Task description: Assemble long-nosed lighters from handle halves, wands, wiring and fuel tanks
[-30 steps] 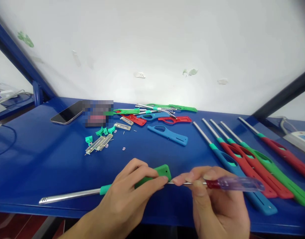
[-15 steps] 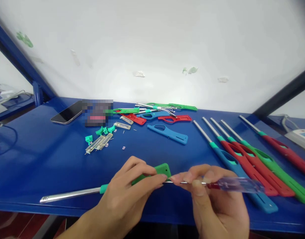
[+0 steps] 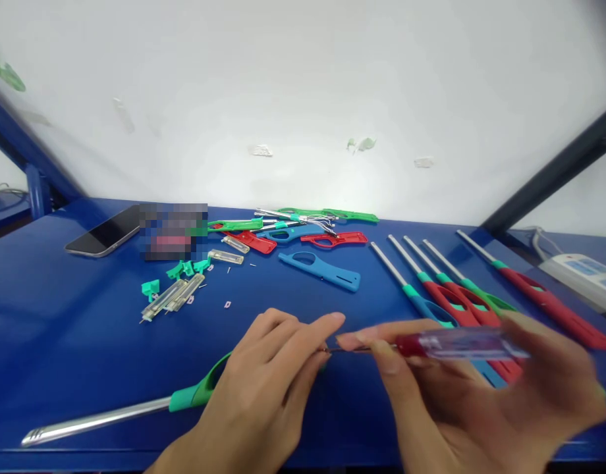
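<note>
Head camera: we find a green lighter (image 3: 203,393) at the near left of the blue table (image 3: 110,342). Its metal tube points left and slightly toward the person; its handle runs right, beneath the left hand (image 3: 263,388). That hand is the nearer one, wrapped over the handle, with its forefinger stretched out above the thumb. It covers the handle's far end (only a fleck of green shows by the fingertips), so how firmly it grips we cannot establish.

The right hand (image 3: 481,421) holds a screwdriver (image 3: 461,343) with a clear handle, red toward the shaft. We observe its thumb and forefinger set narrowly on the shaft; the outer part of this hand is blurred.

The relation of note is as follows: the screwdriver lies to the right of the lighter, nearly level across the view, its point directed left into the left hand's fingertips. The lighter's long axis also runs mainly left to right, at a slight slant. Whether metal meets lighter we cannot confirm, as the fingers hide the point.

Beyond the hands we record clear fuel tanks (image 3: 184,293), a blue half-shell (image 3: 332,273) and, to the right, a row of lighters (image 3: 437,293).
</note>
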